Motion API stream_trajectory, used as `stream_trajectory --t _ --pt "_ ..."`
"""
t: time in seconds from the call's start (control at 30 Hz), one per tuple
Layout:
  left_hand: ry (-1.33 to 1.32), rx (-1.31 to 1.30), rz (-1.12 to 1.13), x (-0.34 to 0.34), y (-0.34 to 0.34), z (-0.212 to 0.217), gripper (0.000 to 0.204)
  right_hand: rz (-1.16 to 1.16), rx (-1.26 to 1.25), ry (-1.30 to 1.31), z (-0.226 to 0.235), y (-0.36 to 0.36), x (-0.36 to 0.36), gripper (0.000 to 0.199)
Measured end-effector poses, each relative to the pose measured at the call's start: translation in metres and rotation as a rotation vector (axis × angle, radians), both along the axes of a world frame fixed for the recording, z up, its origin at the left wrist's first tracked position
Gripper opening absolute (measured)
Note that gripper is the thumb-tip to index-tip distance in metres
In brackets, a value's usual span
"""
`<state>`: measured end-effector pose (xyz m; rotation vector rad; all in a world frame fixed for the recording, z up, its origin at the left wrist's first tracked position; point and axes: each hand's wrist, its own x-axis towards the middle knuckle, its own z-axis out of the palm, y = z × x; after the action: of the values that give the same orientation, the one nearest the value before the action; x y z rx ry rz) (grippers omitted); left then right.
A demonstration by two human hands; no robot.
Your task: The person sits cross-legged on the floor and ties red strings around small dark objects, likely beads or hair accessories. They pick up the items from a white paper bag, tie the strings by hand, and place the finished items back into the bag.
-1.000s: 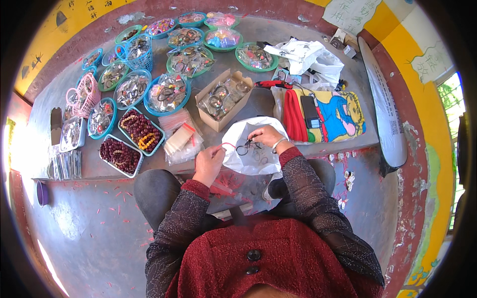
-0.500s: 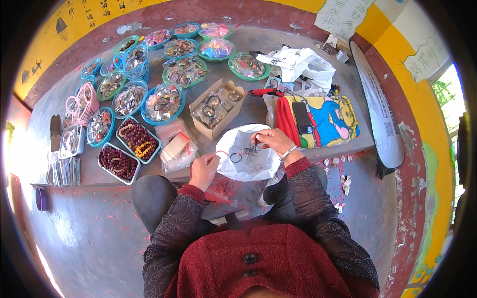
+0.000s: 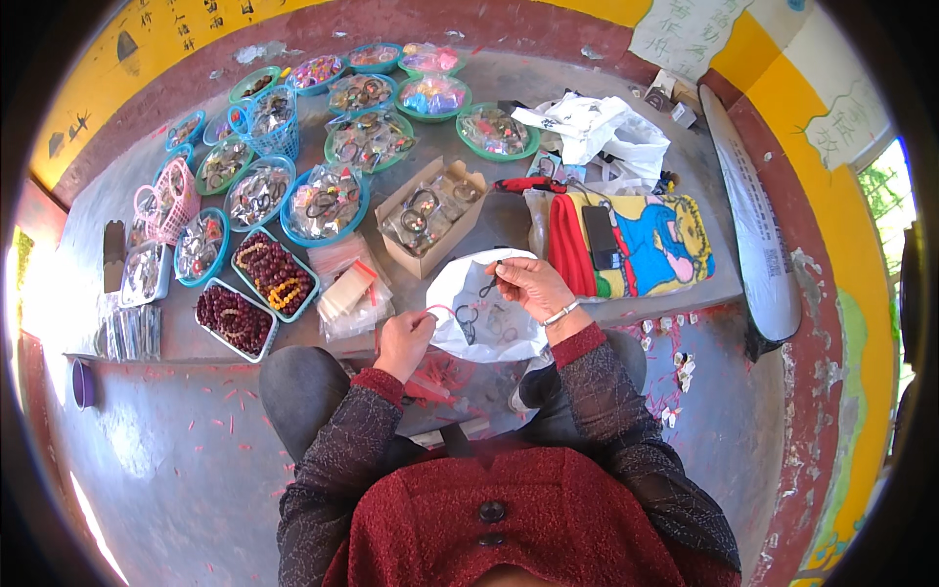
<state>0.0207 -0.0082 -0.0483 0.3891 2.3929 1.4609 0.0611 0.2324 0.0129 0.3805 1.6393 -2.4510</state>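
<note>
My right hand (image 3: 528, 287) pinches a small dark ring (image 3: 486, 287) over the open white plastic bag (image 3: 468, 303) at the table's near edge; my left hand (image 3: 403, 339), fingers closed, grips a red string (image 3: 437, 310) at the bag's left rim. Beyond lie a cardboard box (image 3: 430, 215) of bracelets, blue-rimmed bowls (image 3: 323, 203) and a bead tray (image 3: 275, 273).

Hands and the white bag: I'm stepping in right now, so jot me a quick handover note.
Left hand pinches a red string at the rim of the white plastic bag.
Right hand holds a small dark ring-like piece above the bag's opening.
A few dark rings already lie in the bag; a cardboard box with more stands just beyond it.
Done: some pieces bagged. Left: the held piece and string are not yet put down.
</note>
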Motion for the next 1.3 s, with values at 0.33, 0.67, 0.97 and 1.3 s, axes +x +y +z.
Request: stream_trajectory --t 0.33,0.67,0.97,1.3 --pt "-0.055 -0.01 -0.036 0.004 0.004 0.01 0.028 0.142 0.523 0.241 0.004 -0.051 0.008 0.017" --pt "0.073 -0.001 0.061 0.002 0.001 0.0 0.027 0.01 0.624 0.133 -0.003 -0.03 -0.001 0.015" --pt "-0.038 -0.006 0.096 -0.002 -0.004 0.003 0.029 -0.079 1.513 -0.171 -0.12 -0.013 -0.017 0.016" --pt "-0.02 -0.017 0.062 0.001 -0.007 0.012 0.029 0.294 1.446 -0.48 -0.204 -0.046 -0.005 0.031"
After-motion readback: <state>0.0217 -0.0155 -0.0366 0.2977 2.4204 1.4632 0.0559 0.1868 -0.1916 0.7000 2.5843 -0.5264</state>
